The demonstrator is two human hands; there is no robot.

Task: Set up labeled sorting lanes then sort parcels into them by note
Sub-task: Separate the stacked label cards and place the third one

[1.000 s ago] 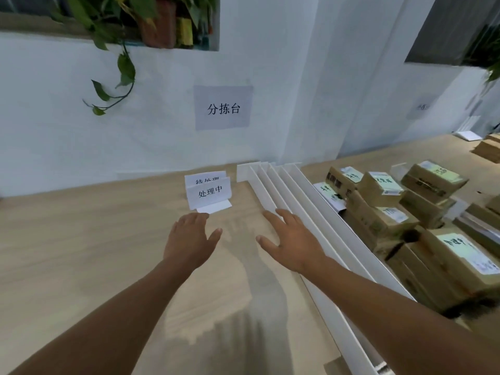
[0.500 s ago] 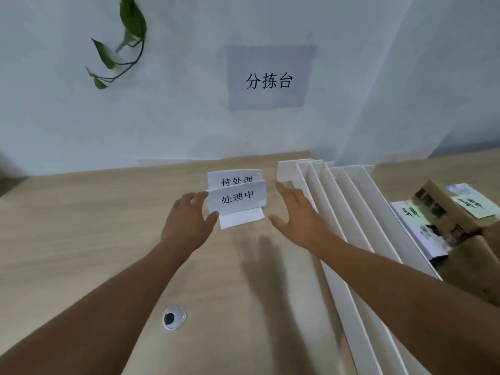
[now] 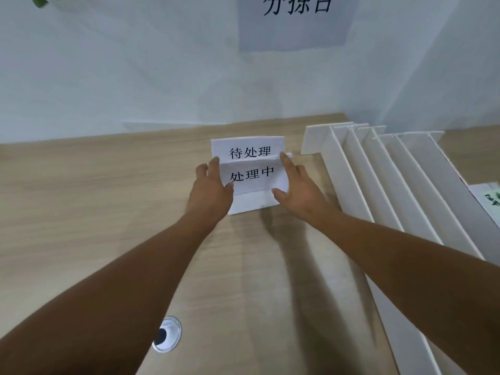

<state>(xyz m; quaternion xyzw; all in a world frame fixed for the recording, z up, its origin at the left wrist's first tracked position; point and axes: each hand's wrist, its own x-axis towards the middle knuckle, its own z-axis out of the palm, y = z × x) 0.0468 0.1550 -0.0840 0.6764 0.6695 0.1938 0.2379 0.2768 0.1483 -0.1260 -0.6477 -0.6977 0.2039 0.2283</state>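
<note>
Two folded white label cards stand on the wooden table point(image 3: 94, 198) near the wall. The front label card point(image 3: 253, 174) reads 处理中, and the rear label card point(image 3: 249, 151) behind it reads 待处理. My left hand point(image 3: 209, 190) holds the front card's left edge, thumb in front and fingers behind. At the card's right edge, my right hand point(image 3: 300, 193) grips it the same way. A stack of long white lane dividers point(image 3: 378, 185) lies flat just right of my right hand.
A grey sign point(image 3: 295, 20) with black characters hangs on the white wall above the cards. A round cable hole point(image 3: 166, 334) sits in the table under my left forearm. A labeled parcel point(image 3: 489, 198) peeks in at the right edge.
Both hands moved forward from bare table to the front label card and closed on its two sides. The view moved in closer and lower, so most parcels left the frame.
</note>
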